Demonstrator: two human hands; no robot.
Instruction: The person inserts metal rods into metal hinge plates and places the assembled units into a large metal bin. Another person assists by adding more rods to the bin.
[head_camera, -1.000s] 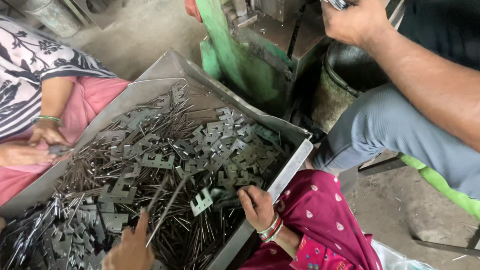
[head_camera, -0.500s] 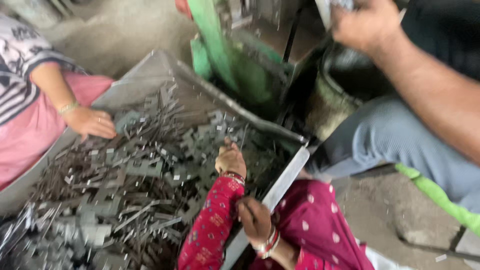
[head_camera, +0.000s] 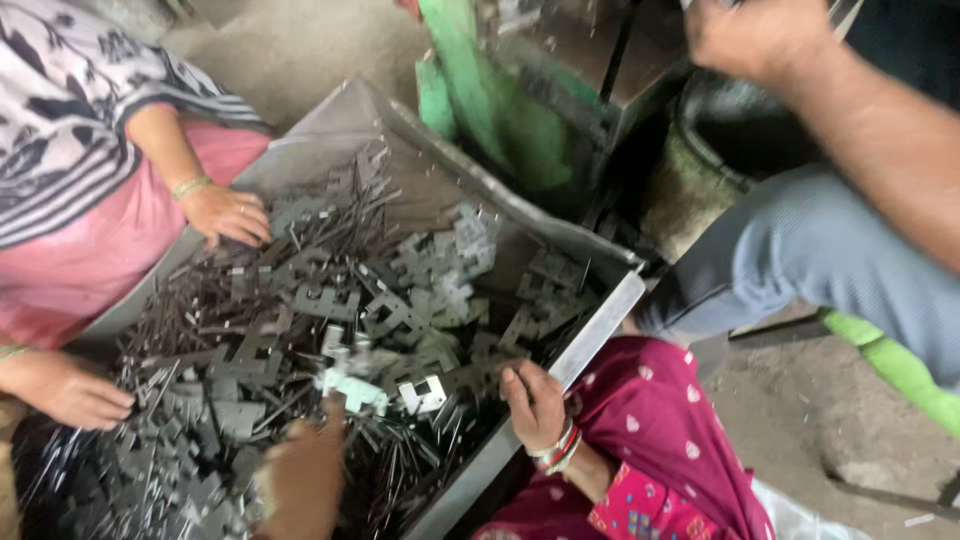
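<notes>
Neither of your hands clearly grips anything: your left hand (head_camera: 300, 480) is blurred low over the heap, so its hold can't be told, with a pale E-shaped metal piece (head_camera: 350, 388) just above its fingertips. Further right, your right hand (head_camera: 533, 402) rests loosely open by the tray's (head_camera: 600, 335) near rim, a small bright stamping (head_camera: 425, 395) just to its left, nearer it.

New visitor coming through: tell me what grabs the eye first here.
The big metal tray fills the centre, heaped with dark stamped metal pieces. The person's right hand rests at its near edge, the left hand low in the pile. A green machine stands behind.
</notes>
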